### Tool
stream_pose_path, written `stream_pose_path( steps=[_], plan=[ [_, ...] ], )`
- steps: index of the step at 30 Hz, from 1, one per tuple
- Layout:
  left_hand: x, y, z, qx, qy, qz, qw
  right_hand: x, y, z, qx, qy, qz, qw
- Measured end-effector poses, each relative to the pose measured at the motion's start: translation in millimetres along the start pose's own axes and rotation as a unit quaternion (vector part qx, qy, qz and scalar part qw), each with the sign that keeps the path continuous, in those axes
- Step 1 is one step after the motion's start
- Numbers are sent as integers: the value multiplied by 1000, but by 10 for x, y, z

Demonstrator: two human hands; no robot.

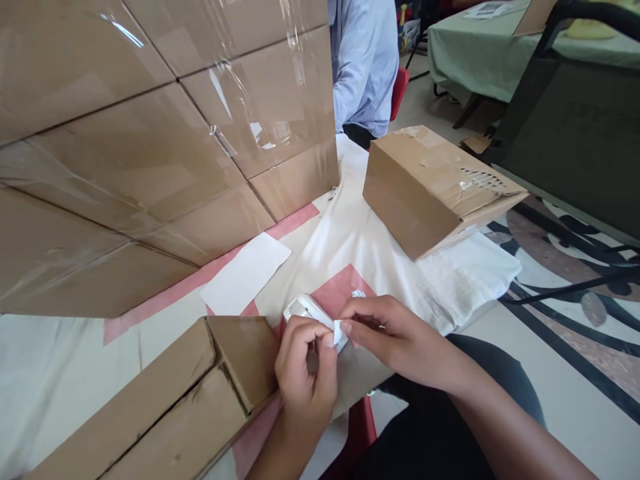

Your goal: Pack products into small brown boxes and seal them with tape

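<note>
My left hand and my right hand meet near the table's front edge, both with fingers pinched. Between their fingertips is a small white piece that looks like paper or a sticker. Just behind the fingers lies a white, rounded-edged plastic-looking object, partly hidden by my left hand; its kind is unclear. A small printed white scrap is beside my right hand's knuckles, on a pink patch of the cloth. A blank white sheet of paper lies farther back.
Taped cardboard boxes form a wall at the back left. A long carton lies at the front left, and another cardboard box sits at the right. A person in a blue shirt is behind. A dark chair stands right.
</note>
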State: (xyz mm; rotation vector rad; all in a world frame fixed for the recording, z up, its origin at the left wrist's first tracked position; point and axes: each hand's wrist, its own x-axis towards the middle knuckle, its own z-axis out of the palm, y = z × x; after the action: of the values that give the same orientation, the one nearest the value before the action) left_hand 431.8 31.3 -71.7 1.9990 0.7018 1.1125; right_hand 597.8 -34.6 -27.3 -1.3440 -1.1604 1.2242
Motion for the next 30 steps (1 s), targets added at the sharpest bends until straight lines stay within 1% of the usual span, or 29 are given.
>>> stream_pose_path(
  steps=[2, 5, 8, 13, 19, 22, 25, 26, 28, 30],
  plan=[
    [-3, 2, 5, -21, 4, -13, 1000, -3, -3, 5, -1, 6, -6, 1000],
    [10, 16, 11, -38, -3, -7, 999, -9, -3, 17, -5, 14, -21, 1000],
    [19, 22, 14, -18, -10, -6, 1000, -14, 0, 23, -15, 27, -28, 999],
    [0, 9, 30, 6, -13, -26, 1000, -22, 4, 30, -38, 33, -34, 998],
    [12, 57, 25, 14, 1, -61, 998, -19, -6, 29, -13, 23, -43, 999],
    [30, 26, 26, 18, -9, -50, 999, -16, -6, 44, -19, 35, -45, 998],
    [66, 12, 65, 20, -26, -41, 999, -7, 6, 69, -61, 60, -63, 994],
    [74, 41, 75, 25, -29, -43, 998, 3, 13, 72, -77, 67, -71, 992],
    [56, 175, 48, 46, -42, -59, 996, 39, 31, 58, -97, 97, -83, 987],
    [-26, 388, -84, 80, -62, -72, 992, 99, 55, 19, -98, 144, -81, 981]
  ],
)
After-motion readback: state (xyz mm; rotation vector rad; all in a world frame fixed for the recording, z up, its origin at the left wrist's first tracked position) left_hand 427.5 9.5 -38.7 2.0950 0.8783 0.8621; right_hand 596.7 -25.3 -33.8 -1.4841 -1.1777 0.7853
